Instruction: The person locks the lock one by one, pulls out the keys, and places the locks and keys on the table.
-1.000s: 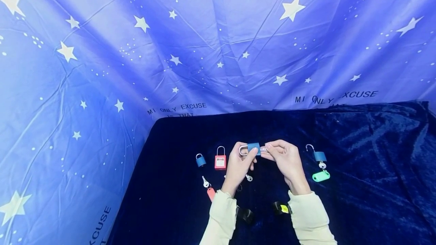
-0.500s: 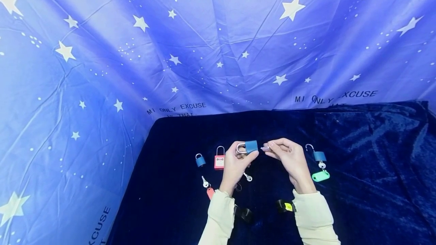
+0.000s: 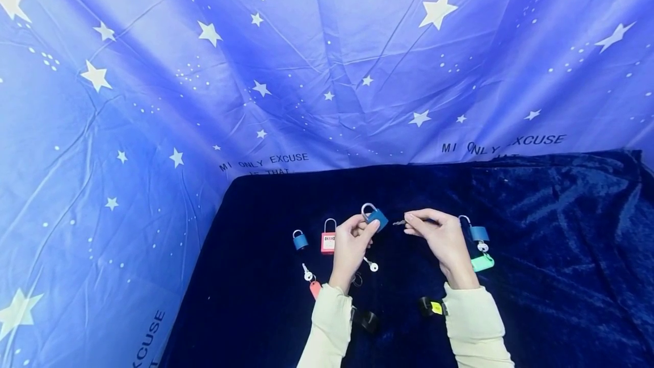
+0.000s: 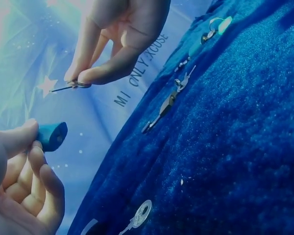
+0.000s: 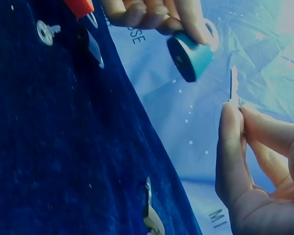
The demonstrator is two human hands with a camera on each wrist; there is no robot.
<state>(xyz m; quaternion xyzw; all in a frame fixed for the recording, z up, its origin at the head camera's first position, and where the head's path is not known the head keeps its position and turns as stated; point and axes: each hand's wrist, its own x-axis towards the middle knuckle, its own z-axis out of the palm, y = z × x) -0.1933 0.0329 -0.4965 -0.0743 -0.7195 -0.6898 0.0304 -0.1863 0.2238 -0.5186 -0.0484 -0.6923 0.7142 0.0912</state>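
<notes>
My left hand (image 3: 352, 246) pinches a blue padlock (image 3: 377, 220) between thumb and fingers, its silver shackle tilted up and to the left. In the right wrist view the dark keyhole end of the padlock (image 5: 182, 59) shows. To its right, my right hand (image 3: 443, 243) pinches a small metal key (image 3: 398, 222) by its head, blade pointing at the padlock. A gap separates the key (image 4: 62, 89) from the padlock (image 4: 51, 136) in the left wrist view. Both hands are above the dark blue cloth (image 3: 398, 277).
Left of the hands lie a small blue padlock (image 3: 300, 241), a red padlock (image 3: 328, 243) and a key with a red tag (image 3: 315, 289). A loose key (image 3: 373, 267) lies below my left hand. Right, another blue padlock (image 3: 479, 234) has its shackle out, near a green tag (image 3: 482, 263).
The key has come out of the padlock and moved right with my right hand. My left hand has turned the padlock so its shackle points more upward.
</notes>
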